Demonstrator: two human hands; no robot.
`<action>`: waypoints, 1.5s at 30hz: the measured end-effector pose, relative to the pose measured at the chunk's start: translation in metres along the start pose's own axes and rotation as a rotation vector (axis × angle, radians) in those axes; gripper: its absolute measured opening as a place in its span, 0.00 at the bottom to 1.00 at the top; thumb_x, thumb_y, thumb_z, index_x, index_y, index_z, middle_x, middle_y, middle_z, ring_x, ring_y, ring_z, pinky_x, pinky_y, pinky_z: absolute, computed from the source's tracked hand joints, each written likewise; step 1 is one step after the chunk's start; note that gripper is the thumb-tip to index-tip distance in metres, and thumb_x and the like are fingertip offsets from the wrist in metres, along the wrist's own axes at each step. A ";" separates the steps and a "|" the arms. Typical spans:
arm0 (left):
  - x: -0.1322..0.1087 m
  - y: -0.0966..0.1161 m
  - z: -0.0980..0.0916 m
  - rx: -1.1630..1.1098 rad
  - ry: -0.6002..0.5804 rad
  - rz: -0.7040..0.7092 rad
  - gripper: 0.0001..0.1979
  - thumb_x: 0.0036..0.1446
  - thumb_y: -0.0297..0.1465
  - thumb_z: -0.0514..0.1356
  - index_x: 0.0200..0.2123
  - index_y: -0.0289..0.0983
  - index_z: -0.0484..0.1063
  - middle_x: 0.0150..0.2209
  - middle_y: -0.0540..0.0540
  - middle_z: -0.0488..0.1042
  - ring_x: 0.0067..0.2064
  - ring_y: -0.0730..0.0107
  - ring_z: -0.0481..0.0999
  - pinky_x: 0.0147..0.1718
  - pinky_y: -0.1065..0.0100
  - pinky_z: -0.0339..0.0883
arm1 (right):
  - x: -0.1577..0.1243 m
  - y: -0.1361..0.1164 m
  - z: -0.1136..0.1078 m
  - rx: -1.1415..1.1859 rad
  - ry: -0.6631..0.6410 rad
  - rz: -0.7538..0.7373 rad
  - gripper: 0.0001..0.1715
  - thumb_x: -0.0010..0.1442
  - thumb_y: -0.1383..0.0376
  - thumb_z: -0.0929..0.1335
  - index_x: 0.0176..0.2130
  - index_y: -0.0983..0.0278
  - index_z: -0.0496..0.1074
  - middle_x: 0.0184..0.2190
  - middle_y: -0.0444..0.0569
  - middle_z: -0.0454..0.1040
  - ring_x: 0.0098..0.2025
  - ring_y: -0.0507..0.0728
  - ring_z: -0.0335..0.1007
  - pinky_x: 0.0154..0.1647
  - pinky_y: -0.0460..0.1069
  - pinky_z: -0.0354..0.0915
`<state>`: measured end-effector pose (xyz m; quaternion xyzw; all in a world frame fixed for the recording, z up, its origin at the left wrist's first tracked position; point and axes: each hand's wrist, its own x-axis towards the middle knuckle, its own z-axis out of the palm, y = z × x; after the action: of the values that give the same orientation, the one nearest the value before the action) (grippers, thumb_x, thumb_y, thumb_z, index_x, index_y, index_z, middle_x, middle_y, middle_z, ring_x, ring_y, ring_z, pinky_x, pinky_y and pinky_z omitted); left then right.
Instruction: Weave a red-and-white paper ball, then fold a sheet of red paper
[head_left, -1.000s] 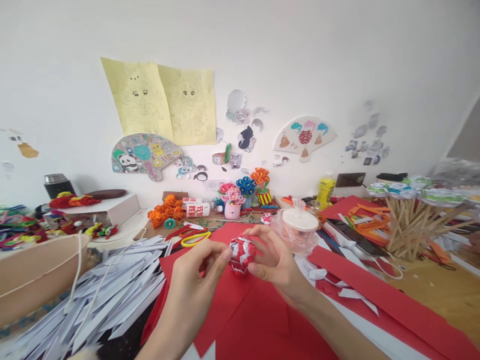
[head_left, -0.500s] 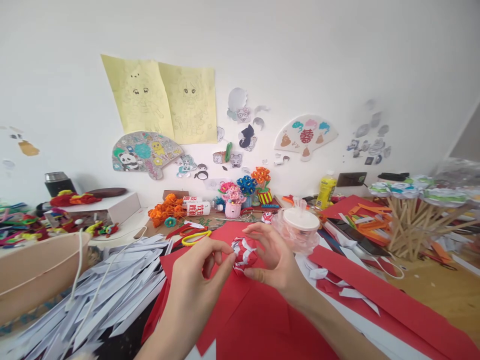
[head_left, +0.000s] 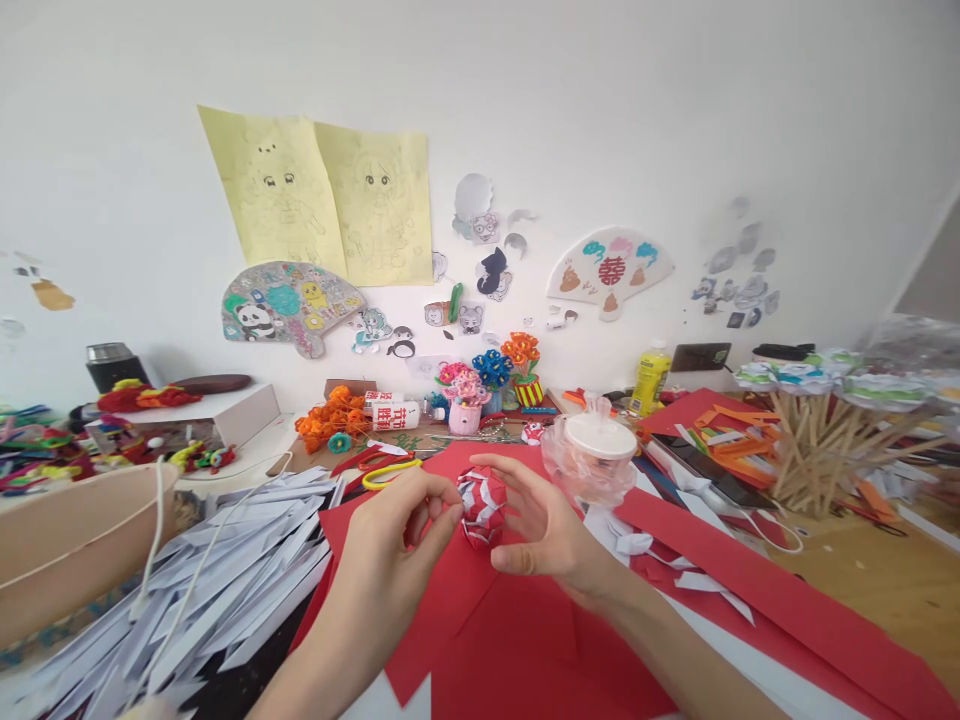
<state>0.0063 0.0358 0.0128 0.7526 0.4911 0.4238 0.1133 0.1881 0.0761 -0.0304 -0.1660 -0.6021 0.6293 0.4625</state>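
A red and white folded-paper ball [head_left: 482,506] is between my hands, above large red paper sheets [head_left: 495,620]. My left hand [head_left: 401,535] has thumb and forefinger pinched together at the ball's left edge; its other fingers are curled in. Around the right side of the ball curves my right hand [head_left: 547,530], fingers apart, with the thumb standing off below. Whether the right fingertips touch the ball behind is hidden. Yellow-handled scissors [head_left: 391,475] lie just beyond my left hand.
White folded paper strips [head_left: 247,560] pile up at left beside a pinkish container [head_left: 82,540]. A white-lidded cup [head_left: 598,448] in clear plastic stands at right. Further right are a phone [head_left: 701,470] and paper flowers on sticks [head_left: 806,450]. Small flower pots [head_left: 465,415] line the back.
The ball has moved slightly left and turned, showing more of its red and white face. My right thumb has come away from the ball's lower side, and the right hand has opened wider.
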 end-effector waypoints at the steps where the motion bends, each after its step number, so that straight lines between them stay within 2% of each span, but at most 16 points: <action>1: 0.000 0.000 -0.001 0.018 0.005 0.014 0.06 0.59 0.31 0.54 0.31 0.40 0.68 0.23 0.54 0.66 0.24 0.74 0.63 0.23 0.73 0.56 | 0.000 -0.001 0.001 -0.008 0.008 0.007 0.39 0.47 0.62 0.78 0.56 0.57 0.64 0.51 0.52 0.70 0.53 0.60 0.67 0.53 0.54 0.64; 4: 0.000 0.000 -0.002 0.114 0.035 0.070 0.05 0.59 0.29 0.55 0.30 0.40 0.68 0.24 0.54 0.66 0.24 0.74 0.63 0.23 0.73 0.56 | 0.000 -0.005 0.004 -0.071 0.086 -0.023 0.28 0.53 0.61 0.75 0.52 0.58 0.68 0.48 0.50 0.73 0.50 0.58 0.69 0.51 0.52 0.65; 6: -0.001 0.001 -0.002 0.182 0.060 0.105 0.05 0.58 0.28 0.55 0.30 0.40 0.69 0.25 0.53 0.67 0.24 0.74 0.63 0.23 0.74 0.55 | 0.001 -0.006 0.005 -0.103 0.124 -0.038 0.25 0.53 0.61 0.75 0.49 0.58 0.69 0.46 0.49 0.74 0.49 0.57 0.70 0.51 0.52 0.65; 10: -0.002 0.004 -0.001 0.251 0.100 0.145 0.05 0.57 0.28 0.55 0.30 0.40 0.70 0.26 0.53 0.69 0.24 0.75 0.64 0.22 0.74 0.54 | 0.001 -0.002 0.005 -0.101 0.146 -0.050 0.26 0.52 0.62 0.76 0.49 0.58 0.69 0.46 0.48 0.74 0.48 0.57 0.71 0.50 0.51 0.66; 16: -0.001 0.002 0.000 0.204 0.094 0.102 0.05 0.55 0.27 0.57 0.28 0.41 0.70 0.22 0.55 0.67 0.20 0.76 0.62 0.20 0.75 0.55 | 0.002 0.005 0.000 -0.086 0.127 -0.092 0.26 0.51 0.63 0.76 0.49 0.57 0.69 0.46 0.48 0.74 0.48 0.55 0.71 0.47 0.49 0.68; 26: -0.004 -0.001 0.002 0.264 0.140 0.147 0.05 0.56 0.27 0.56 0.28 0.40 0.68 0.24 0.54 0.68 0.22 0.76 0.64 0.21 0.75 0.55 | 0.001 0.005 0.002 -0.093 0.148 -0.118 0.25 0.51 0.64 0.76 0.47 0.56 0.69 0.44 0.45 0.73 0.45 0.53 0.72 0.46 0.47 0.69; 30: -0.007 -0.001 0.006 0.339 0.153 0.206 0.05 0.56 0.26 0.55 0.29 0.40 0.67 0.25 0.54 0.67 0.24 0.76 0.66 0.22 0.75 0.56 | 0.001 0.005 0.004 -0.129 0.151 -0.127 0.25 0.50 0.65 0.77 0.46 0.56 0.69 0.43 0.44 0.72 0.44 0.53 0.71 0.44 0.46 0.69; 36: -0.011 -0.003 0.010 0.462 0.243 0.361 0.06 0.60 0.25 0.53 0.33 0.38 0.68 0.26 0.52 0.68 0.26 0.74 0.69 0.25 0.73 0.58 | 0.000 0.006 0.004 -0.124 0.158 -0.134 0.25 0.49 0.65 0.77 0.45 0.56 0.68 0.42 0.45 0.71 0.45 0.53 0.71 0.43 0.46 0.69; 38: -0.009 -0.002 0.007 0.383 0.200 0.308 0.05 0.59 0.26 0.54 0.32 0.39 0.69 0.26 0.53 0.68 0.25 0.75 0.68 0.25 0.73 0.58 | 0.000 0.005 0.003 -0.101 0.149 -0.120 0.26 0.50 0.65 0.77 0.46 0.57 0.68 0.42 0.46 0.72 0.44 0.53 0.71 0.43 0.47 0.69; 43: 0.001 0.000 -0.004 0.049 0.037 0.003 0.05 0.57 0.33 0.58 0.30 0.40 0.72 0.22 0.54 0.66 0.22 0.75 0.63 0.21 0.73 0.56 | 0.000 0.004 0.001 -0.041 0.117 -0.126 0.26 0.51 0.64 0.76 0.48 0.58 0.68 0.42 0.47 0.71 0.43 0.54 0.71 0.43 0.47 0.68; 45: 0.003 -0.001 -0.007 -0.032 0.007 -0.044 0.08 0.58 0.36 0.58 0.30 0.40 0.72 0.22 0.54 0.66 0.23 0.74 0.62 0.21 0.73 0.56 | 0.001 0.004 0.001 -0.028 0.116 -0.131 0.26 0.50 0.63 0.76 0.48 0.58 0.69 0.43 0.47 0.71 0.43 0.54 0.70 0.44 0.47 0.68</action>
<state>0.0012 0.0372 0.0181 0.7380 0.5011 0.4318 0.1330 0.1854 0.0768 -0.0337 -0.1690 -0.5926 0.5785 0.5343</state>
